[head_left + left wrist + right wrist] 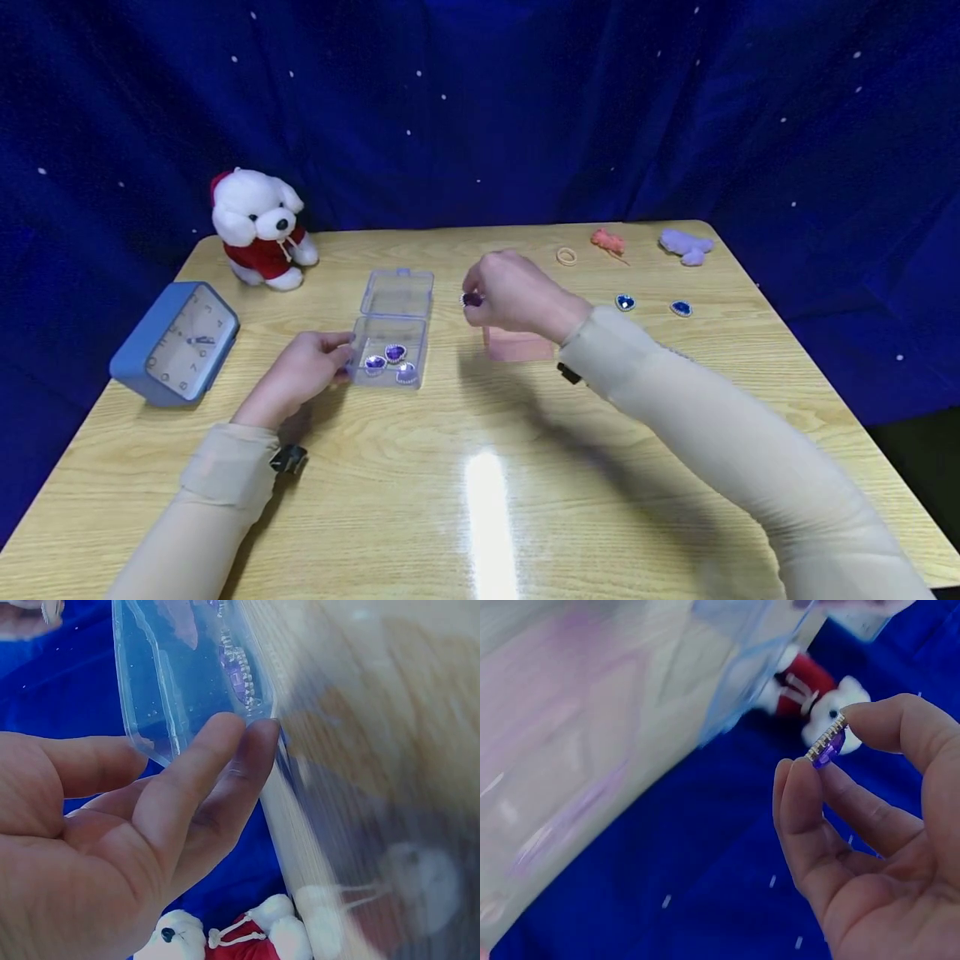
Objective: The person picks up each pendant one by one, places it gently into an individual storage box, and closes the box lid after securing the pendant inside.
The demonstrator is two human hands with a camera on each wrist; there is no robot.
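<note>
Three purple gems [392, 360] lay in the clear plastic box [392, 327] near the middle of the table [480, 467], its lid folded back toward twelve o'clock, while the left hand [303, 371] rested against the box's nine o'clock side with fingers [195, 787] fairly straight and touching its wall. Off at the box's three o'clock, the right hand [513, 296] hovered above a pink box [516, 344], pinching a fourth purple gem [826, 745] between thumb and fingertips, and two blue gems [625, 302] sat farther toward three o'clock on the wood.
</note>
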